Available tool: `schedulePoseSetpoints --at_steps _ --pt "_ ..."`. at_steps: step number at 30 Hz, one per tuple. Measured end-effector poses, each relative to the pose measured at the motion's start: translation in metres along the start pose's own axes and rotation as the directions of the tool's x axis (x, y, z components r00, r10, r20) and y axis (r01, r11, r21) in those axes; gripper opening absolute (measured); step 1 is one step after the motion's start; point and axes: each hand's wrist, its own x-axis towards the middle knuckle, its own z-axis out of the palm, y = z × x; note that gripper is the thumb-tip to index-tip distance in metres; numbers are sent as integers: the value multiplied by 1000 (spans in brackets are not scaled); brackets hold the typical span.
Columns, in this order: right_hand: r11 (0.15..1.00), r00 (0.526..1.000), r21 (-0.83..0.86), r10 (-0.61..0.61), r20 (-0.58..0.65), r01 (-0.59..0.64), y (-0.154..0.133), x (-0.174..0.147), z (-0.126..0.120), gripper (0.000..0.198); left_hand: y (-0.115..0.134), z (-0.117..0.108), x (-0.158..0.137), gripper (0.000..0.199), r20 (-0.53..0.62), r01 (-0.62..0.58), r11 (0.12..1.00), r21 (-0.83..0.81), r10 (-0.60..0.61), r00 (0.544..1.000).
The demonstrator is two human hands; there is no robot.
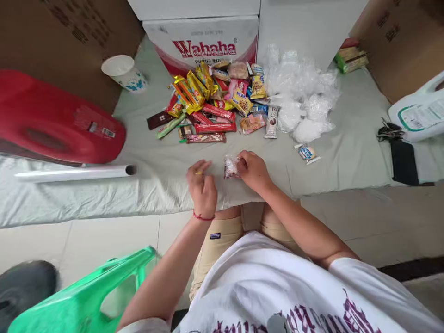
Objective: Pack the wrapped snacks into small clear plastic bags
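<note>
My right hand (pixel 255 172) is pinching the right side of a small clear plastic bag (pixel 231 167) with something dark red or brown showing through it. The bag lies near the front of the cloth-covered table (pixel 166 185). To its left, apart from it, hovers my left hand (pixel 202 187), slightly blurred, with thumb and fingers apart and nothing seen between them. Beyond both hands lies a heap of wrapped snacks (pixel 215 127), with yellow, red and brown wrappers. Beside the heap is a pile of clear plastic bags (pixel 310 108). One single snack packet (pixel 307 153) lies off to the right.
A Wahaha carton (pixel 204 41) stands behind the heap. At left are a paper cup (pixel 125 74), a red jug (pixel 62 120) and a white roll (pixel 76 173). Keys (pixel 390 130) and a white jug (pixel 418 111) are at right. A green stool (pixel 86 289) stands below the table edge.
</note>
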Motion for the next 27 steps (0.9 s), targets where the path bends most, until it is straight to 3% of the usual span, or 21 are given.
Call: schedulePoseSetpoints --at_steps 2,4,6,8,10,12,14,15,17,19,22,25,27 --pt "999 999 28 -17 -35 18 2 -5 1 13 7 13 4 42 122 95 995 -38 -90 988" --pt "992 998 126 -1 -65 9 5 -12 -2 14 21 23 1 46 224 115 989 -97 -91 970" --pt "955 994 294 50 -100 -18 6 -20 -11 21 44 29 -11 49 301 79 968 -239 -3 954" --pt "854 989 512 140 -53 -94 9 -30 -24 36 69 34 -28 52 304 -83 956 -281 170 937" --pt "695 974 693 223 43 -190 13 -40 -37 43 90 40 -43 56 362 -301 919 -256 379 852" --pt "533 949 808 299 96 -250 20 -51 -50 44 103 49 -51 56 461 -440 851 -285 524 716" --pt "397 920 880 379 102 -261 32 -60 -66 43 108 58 -48 52 518 -455 788 -413 615 594" --pt "349 905 900 414 101 -261 41 -63 -76 42 109 62 -42 49 517 -429 758 -491 650 557" --pt "316 882 922 468 56 -226 64 -65 -107 39 105 69 -25 41 480 -366 715 -596 682 552" --pt "381 866 916 493 -88 -124 96 -58 -149 33 96 78 -4 32 445 -349 738 -577 643 623" --pt "564 801 825 475 -364 40 161 -21 -224 19 80 99 27 23 439 -377 832 -407 541 718" --pt "714 745 699 481 -463 -27 230 45 -288 5 71 124 48 20 446 -408 865 -292 501 742" --pt "888 685 458 354 -637 -34 268 97 -315 11 70 135 56 19 461 -425 867 -261 499 734"
